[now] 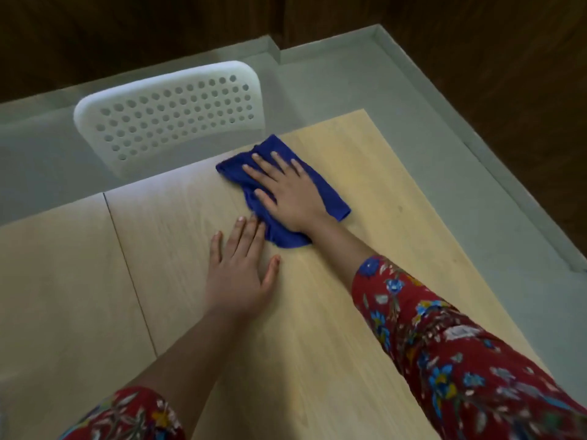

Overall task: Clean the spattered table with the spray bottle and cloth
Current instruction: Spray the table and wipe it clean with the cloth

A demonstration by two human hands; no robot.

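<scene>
Sleeve [444, 360] nearest, wiping w/ cloth [335, 203].
Right grip [292, 192] open flat on cloth, left grip [238, 271] flat on surface [397, 249]; press evenly, overlap strokes.

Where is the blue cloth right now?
Head view: the blue cloth lies on the table near its far edge, under the right hand, just right of the white chair.

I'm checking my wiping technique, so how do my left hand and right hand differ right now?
The right hand presses on the blue cloth, while the left hand rests on the bare table just beside it. The right hand reaches farther, near the table's far edge, and the left hand sits closer in. Both lie flat, palm down, fingers straight.
</scene>
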